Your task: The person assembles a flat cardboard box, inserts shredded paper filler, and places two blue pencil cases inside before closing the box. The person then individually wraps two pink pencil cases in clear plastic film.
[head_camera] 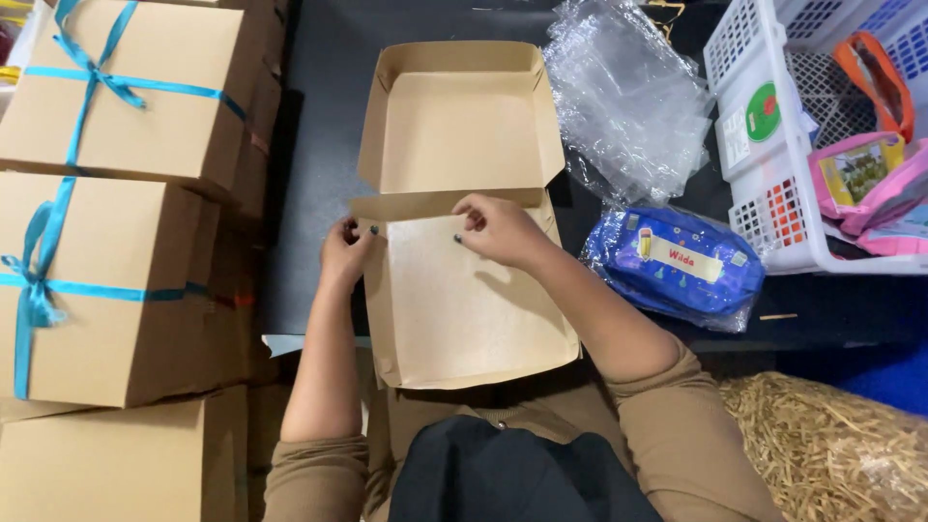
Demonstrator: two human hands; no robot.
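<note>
The left hand (345, 249) is pinched shut on the left end of the fold line of an open kraft cardboard box (459, 213), fingers curled over the side wall. The right hand (498, 230) is also closed, fingertips pressing the same fold flap near the centre of the box. The two hands are near each other but apart, both on the hinge between the halves.

The box lies flat on a dark table (319, 145), centred in front of the person. Its far half (456, 116) has its walls standing; the near half (464, 304) is still mostly flat, with its near edge overhanging the table toward the person's lap.

To the left stand closed kraft boxes tied with blue ribbon (106, 82), stacked just beside the working area. Right of the far half lies a heap of clear plastic bags (628, 97), almost touching the box wall. Nearer on the right is a blue printed pouch in clear wrap (677, 261), close to the right forearm. Far right stands a white plastic basket (773, 203) holding pink packets (865, 179). Straw filling (831, 445) lies at the near right, below the table edge.
</note>
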